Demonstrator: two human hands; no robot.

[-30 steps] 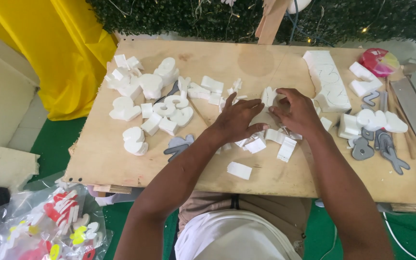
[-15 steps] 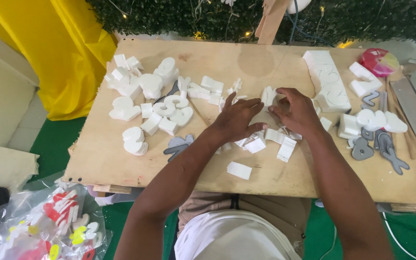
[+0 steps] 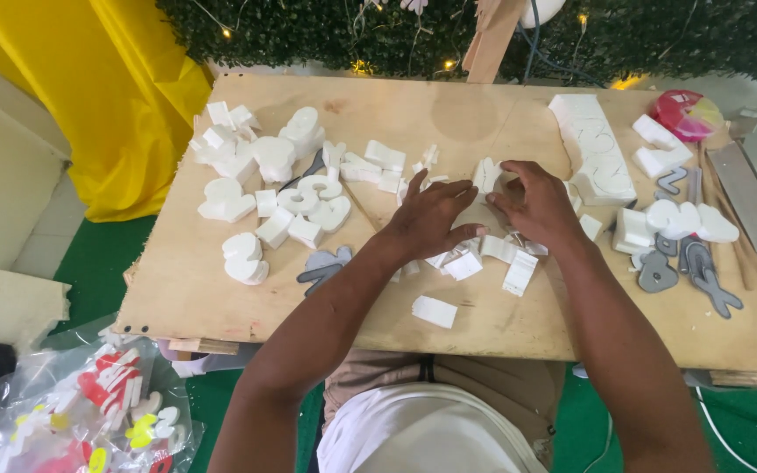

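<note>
Both my hands rest together at the middle of a wooden board (image 3: pixel 221 307). My left hand (image 3: pixel 431 219) lies fingers-forward on a white foam piece (image 3: pixel 486 175), and my right hand (image 3: pixel 536 206) grips the same piece from the right. Small white foam offcuts (image 3: pixel 519 271) lie scattered just below my hands, and one loose block (image 3: pixel 434 311) sits nearer the front edge. A grey letter shape (image 3: pixel 324 265) lies left of my left wrist.
A heap of white foam letters (image 3: pixel 265 175) fills the board's left. A cut foam slab (image 3: pixel 593 144), more white shapes (image 3: pixel 685 219), grey letters (image 3: pixel 689 271), a metal ruler (image 3: pixel 746 197) and a pink object (image 3: pixel 685 114) lie right. Yellow cloth (image 3: pixel 89 88) hangs left; a bag of coloured letters (image 3: pixel 89 412) lies on the floor.
</note>
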